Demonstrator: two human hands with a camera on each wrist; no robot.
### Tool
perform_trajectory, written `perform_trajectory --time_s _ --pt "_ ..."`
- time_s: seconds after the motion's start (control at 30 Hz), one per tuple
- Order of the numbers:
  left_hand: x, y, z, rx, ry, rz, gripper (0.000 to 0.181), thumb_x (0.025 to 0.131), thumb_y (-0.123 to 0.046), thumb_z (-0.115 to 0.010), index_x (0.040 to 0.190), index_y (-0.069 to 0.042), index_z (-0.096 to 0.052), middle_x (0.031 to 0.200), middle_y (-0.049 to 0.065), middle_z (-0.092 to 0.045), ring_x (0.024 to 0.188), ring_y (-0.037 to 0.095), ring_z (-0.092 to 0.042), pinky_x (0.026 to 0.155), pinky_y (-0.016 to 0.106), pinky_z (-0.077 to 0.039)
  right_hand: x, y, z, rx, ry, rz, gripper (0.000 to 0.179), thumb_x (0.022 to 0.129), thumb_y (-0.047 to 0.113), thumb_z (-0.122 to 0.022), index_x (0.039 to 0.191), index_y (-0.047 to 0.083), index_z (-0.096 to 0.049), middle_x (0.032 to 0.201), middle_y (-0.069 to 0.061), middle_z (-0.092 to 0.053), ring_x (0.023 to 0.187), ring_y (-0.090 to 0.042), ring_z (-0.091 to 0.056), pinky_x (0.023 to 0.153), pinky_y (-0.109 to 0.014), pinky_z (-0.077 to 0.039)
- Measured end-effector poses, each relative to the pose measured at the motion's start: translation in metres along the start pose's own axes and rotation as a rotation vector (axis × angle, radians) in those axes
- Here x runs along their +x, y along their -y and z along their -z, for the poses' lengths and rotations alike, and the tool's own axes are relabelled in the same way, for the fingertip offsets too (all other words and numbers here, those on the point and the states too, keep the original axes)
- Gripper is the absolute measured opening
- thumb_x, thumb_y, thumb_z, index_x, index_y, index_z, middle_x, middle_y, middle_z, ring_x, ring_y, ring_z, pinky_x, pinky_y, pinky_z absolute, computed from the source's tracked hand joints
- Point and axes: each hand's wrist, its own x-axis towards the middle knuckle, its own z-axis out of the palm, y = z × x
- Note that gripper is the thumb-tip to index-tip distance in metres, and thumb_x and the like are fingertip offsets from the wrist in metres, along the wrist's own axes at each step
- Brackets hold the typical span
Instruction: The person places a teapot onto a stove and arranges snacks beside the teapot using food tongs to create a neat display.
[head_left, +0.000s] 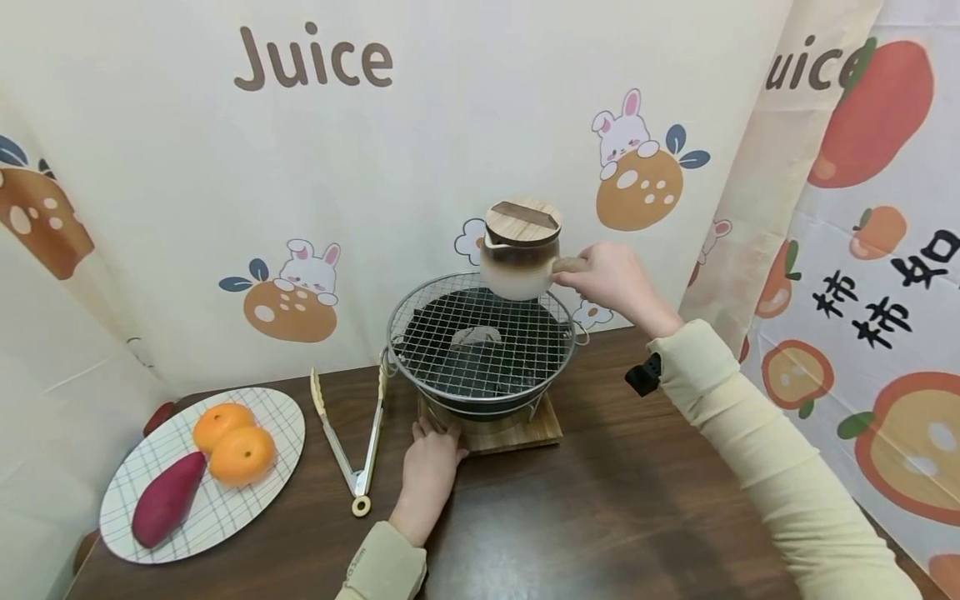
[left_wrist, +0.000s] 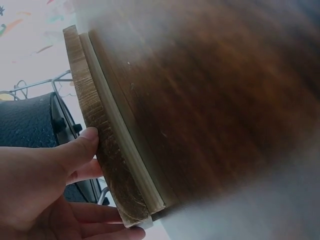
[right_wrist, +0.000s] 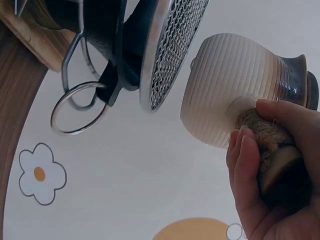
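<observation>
My right hand (head_left: 615, 275) grips the rope-wrapped side handle (right_wrist: 262, 131) of a small white-and-brown teapot (head_left: 517, 275) with a wooden lid (head_left: 523, 222). The teapot is held above the back right of a round wire grill net (head_left: 450, 385). That net lies on a black charcoal stove (head_left: 480, 407), which stands on a wooden board (head_left: 517, 442). Low at the board's front left corner, my left hand (head_left: 431, 467) holds the board; in the left wrist view the thumb (left_wrist: 82, 145) presses one edge and other fingers reach its corner.
Metal tongs (head_left: 362, 479) with pale tips lie spread on the dark table (head_left: 600, 517), left of the stove. Farther left, an oval checked plate (head_left: 123, 500) bears two oranges (head_left: 242, 455) and a purple sweet potato (head_left: 168, 500). A printed curtain (head_left: 420, 167) hangs close behind.
</observation>
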Motion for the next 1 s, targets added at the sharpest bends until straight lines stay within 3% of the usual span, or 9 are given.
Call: perform_trajectory --time_s 0.33,0.63,1.0 --pt "0.0 -0.001 -0.001 0.005 0.001 -0.005 0.042 0.072 -0.039 -0.079 0.106 -0.014 -0.074 0.112 0.033 -0.068 0.102 0.042 -0.07 0.058 0.039 -0.06 0.014 0.005 -0.011 0.01 0.059 0.045 0.041 0.089 0.045 -0.064 0.062 0.014 -0.059 0.052 -0.001 -0.062 0.043 -0.014 -0.055 0.051 -0.03 -0.044" --pt "0.0 -0.002 0.002 0.013 0.006 -0.001 0.042 0.072 -0.04 -0.078 0.106 -0.015 -0.074 0.113 0.033 -0.068 0.102 0.041 -0.07 0.057 0.038 -0.06 0.024 0.006 -0.016 0.011 0.079 0.117 0.033 0.086 0.041 -0.068 0.07 0.012 -0.068 0.052 0.001 -0.061 0.047 -0.013 -0.055 0.049 -0.028 -0.044" --pt "0.0 -0.002 0.003 0.031 -0.025 -0.004 0.042 0.069 -0.04 -0.079 0.103 -0.016 -0.073 0.109 0.032 -0.07 0.099 0.041 -0.071 0.057 0.039 -0.059 0.031 0.002 -0.02 0.031 0.119 0.13 0.035 0.086 0.041 -0.068 0.08 0.007 -0.073 0.056 -0.003 -0.065 0.048 -0.012 -0.054 0.049 -0.027 -0.045"
